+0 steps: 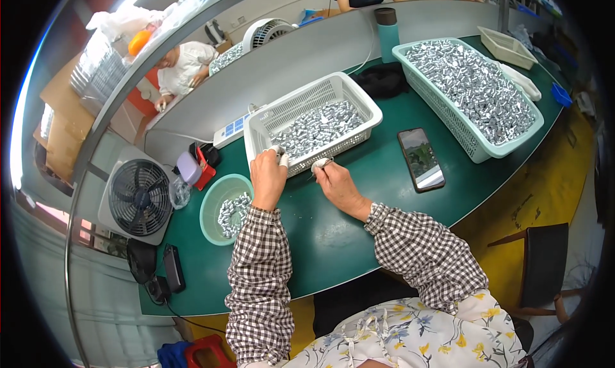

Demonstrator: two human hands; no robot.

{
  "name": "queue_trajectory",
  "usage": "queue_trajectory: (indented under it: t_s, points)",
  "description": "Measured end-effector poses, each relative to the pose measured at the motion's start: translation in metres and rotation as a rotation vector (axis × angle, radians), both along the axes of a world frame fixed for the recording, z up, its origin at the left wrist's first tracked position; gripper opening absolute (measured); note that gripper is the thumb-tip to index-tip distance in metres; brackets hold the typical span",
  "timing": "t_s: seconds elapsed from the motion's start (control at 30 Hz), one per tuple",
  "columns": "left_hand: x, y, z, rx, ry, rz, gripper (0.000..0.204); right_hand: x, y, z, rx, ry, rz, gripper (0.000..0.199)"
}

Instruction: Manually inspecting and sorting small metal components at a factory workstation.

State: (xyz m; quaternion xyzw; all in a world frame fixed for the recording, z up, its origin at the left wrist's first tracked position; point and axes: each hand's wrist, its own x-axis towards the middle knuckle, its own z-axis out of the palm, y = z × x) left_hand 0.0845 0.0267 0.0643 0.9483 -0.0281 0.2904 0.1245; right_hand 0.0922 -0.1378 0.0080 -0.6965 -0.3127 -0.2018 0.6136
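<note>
My left hand (268,181) is at the near left corner of a white perforated basket (261,134), its fingers curled over the rim by the parts. What those fingers hold, if anything, is hidden. Small silvery metal cylinders (318,126) cover the basket's bottom. Just in front of the basket, my right hand (344,188) pinches with thumb and forefinger; the thing between them is too small to name. White covers show on fingertips of both hands. Left of my left hand, a light green bowl (210,208) holds a smaller heap of metal cylinders.
A phone (421,159) lies right of centre on the green table (333,240). Beyond it stands a pale green basket (477,151) heaped with metal cylinders. A teal bottle (387,40), a black cloth (382,81), a power strip (229,131) and a fan (139,197) surround the work area.
</note>
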Motion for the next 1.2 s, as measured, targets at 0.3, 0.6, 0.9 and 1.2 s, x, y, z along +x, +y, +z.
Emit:
queue_trajectory:
  t_s: [0.3,0.6,0.9,1.2]
  points:
    - [-0.02,0.034,0.028,-0.056,0.048,0.15,0.025,-0.003,0.0,-0.003,-0.011,-0.091,-0.03,0.012]
    - [-0.087,0.13,0.045,-0.152,0.637,0.265,0.027,-0.003,0.001,-0.008,-0.022,0.082,0.11,0.009]
    - [-0.09,0.14,0.01,-0.091,0.632,0.31,0.025,0.0,-0.003,-0.009,-0.079,0.026,0.064,0.015]
    - [-0.061,0.126,-0.024,-0.048,0.396,0.24,0.018,-0.006,-0.003,0.003,-0.059,0.101,0.062,0.009]
